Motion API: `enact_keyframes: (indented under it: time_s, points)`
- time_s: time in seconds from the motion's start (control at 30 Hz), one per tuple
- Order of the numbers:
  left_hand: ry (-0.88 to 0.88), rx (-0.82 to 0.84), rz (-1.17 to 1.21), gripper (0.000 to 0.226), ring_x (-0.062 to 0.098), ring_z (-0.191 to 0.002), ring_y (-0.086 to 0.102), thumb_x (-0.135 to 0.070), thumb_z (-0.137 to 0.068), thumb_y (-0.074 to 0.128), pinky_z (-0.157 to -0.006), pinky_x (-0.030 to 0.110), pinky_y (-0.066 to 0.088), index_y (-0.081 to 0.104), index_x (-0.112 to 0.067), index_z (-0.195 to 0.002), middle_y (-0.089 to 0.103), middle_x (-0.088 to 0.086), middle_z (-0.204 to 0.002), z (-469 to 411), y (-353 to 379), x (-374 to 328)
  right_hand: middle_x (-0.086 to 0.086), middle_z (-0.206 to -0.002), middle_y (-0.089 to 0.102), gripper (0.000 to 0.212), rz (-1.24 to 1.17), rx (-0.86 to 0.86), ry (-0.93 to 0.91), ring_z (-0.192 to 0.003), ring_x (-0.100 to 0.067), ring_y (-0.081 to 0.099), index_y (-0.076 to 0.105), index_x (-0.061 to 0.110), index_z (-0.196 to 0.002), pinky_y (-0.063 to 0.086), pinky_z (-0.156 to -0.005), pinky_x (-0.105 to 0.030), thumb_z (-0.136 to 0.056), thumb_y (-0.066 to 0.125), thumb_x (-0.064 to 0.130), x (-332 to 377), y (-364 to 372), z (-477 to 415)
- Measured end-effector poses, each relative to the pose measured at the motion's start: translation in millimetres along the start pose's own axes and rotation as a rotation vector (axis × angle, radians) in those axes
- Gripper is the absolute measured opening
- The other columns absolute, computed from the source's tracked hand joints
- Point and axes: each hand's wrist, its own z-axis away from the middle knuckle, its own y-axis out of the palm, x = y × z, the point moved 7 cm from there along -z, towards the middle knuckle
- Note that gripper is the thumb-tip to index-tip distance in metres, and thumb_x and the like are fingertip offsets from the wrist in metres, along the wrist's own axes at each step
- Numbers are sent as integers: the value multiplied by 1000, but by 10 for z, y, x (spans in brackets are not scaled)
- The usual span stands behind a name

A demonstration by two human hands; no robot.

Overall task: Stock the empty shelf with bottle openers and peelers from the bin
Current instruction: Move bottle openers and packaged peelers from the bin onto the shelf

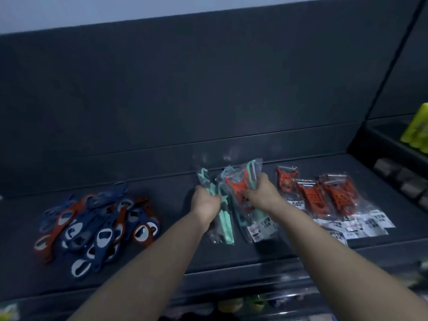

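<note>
The shelf (176, 246) is dark grey and flat, and it runs from one side of the view to the other. Behind it stands a tall dark back panel (208, 89). Above that is a strip of pale wall (92, 10). The light is dim.

On the left of the shelf lies a heap of bottle openers (97, 228). Some are blue and some are orange-red, and they lie mixed up on top of each other. On the right lie the bagged orange peelers (333, 195), flat and side by side, with their heads toward the back. Their white labels (361, 225) are at the near end.

Both hands are in the middle, between the heap and the row. The left hand (205, 202) has its fingers curled tight round a bunch of teal peelers (225, 224) in clear bags. The right hand (261, 193) grips another bunch just beside it, with one orange peeler (238, 191) on top and teal ones under it. I cannot tell if the two bunches rest on the shelf or hang just over it.

At the far right is a next shelf with yellow-green packs (416, 128) and grey boxes (393, 172). Below the front edge are small coloured things (231, 304), too blurred to name
</note>
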Motion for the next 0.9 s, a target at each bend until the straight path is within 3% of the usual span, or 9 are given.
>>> enact_keyframes:
  time_s: [0.1, 0.17, 0.23, 0.3, 0.4, 0.5, 0.7, 0.83, 0.9]
  points:
    - [103, -44, -205, 51, 27, -114, 56, -16, -89, 57, -88, 34, 51, 41, -9, -138, 54, 9, -132, -92, -59, -97, -17, -133, 48, 67, 293, 17, -30, -120, -35, 48, 22, 8, -141, 43, -97, -42, -90, 57, 35, -12, 154, -125]
    - [169, -79, -349, 59, 30, -135, 36, -16, -92, 54, -106, 36, 40, 31, -9, -146, 32, 9, -152, -142, -81, -163, -13, -136, 37, 84, 527, -130, -119, -127, -32, 37, 8, 17, -150, 38, -102, -45, -89, 56, 49, 34, 61, -111]
    - [229, -94, -424, 62, 28, -143, 21, -14, -94, 52, -112, 33, 27, 23, -9, -149, 17, 5, -159, -148, -86, -249, -9, -128, 40, 77, 631, -258, -231, -123, -29, 39, 24, 24, -145, 41, -98, -44, -85, 57, 58, 126, -41, -42]
    - [270, -90, -450, 61, 28, -141, 23, -8, -92, 49, -112, 31, 26, 27, -10, -149, 22, 4, -157, -150, -69, -309, -4, -121, 46, 72, 669, -187, -232, -118, -26, 47, 43, 26, -132, 46, -91, -39, -76, 61, 67, 134, -49, 5]
    - [344, -136, -461, 58, 26, -136, 30, -3, -89, 48, -112, 32, 28, 37, -12, -144, 34, 2, -151, -85, -34, -411, -3, -117, 55, 70, 684, -34, -171, -113, -26, 54, 48, 27, -126, 46, -87, -34, -69, 68, 63, 81, 7, 25]
    - [436, -175, -435, 49, 20, -132, 35, -4, -88, 49, -110, 29, 30, 47, -16, -135, 44, -1, -142, 18, 60, -523, -6, -111, 61, 48, 578, -111, -254, -109, -28, 57, 55, 28, -123, 47, -85, -33, -79, 62, 44, 148, -145, 38]
    - [514, -138, -398, 44, 19, -128, 39, -4, -91, 47, -103, 30, 36, 49, -19, -132, 52, -1, -133, 241, 501, -835, -4, -119, 57, 49, 701, -314, -306, -114, -28, 49, 47, 28, -135, 45, -89, -38, -87, 58, 36, -88, -908, 9]
    - [466, -7, -633, 42, 25, -128, 38, -14, -92, 47, -105, 36, 36, 50, -22, -133, 49, 2, -138, 281, 965, -903, -6, -116, 56, 50, 805, -410, -176, -113, -29, 50, 42, 34, -138, 44, -90, -40, -90, 53, 44, -568, -1462, -45]
    - [383, 3, -869, 42, 27, -129, 34, -24, -91, 49, -106, 46, 34, 50, -27, -132, 44, 0, -140, 280, 1111, -823, -6, -116, 55, 45, 839, -345, -152, -115, -28, 49, 50, 36, -132, 43, -92, -41, -90, 47, 54, -762, -1555, -76]
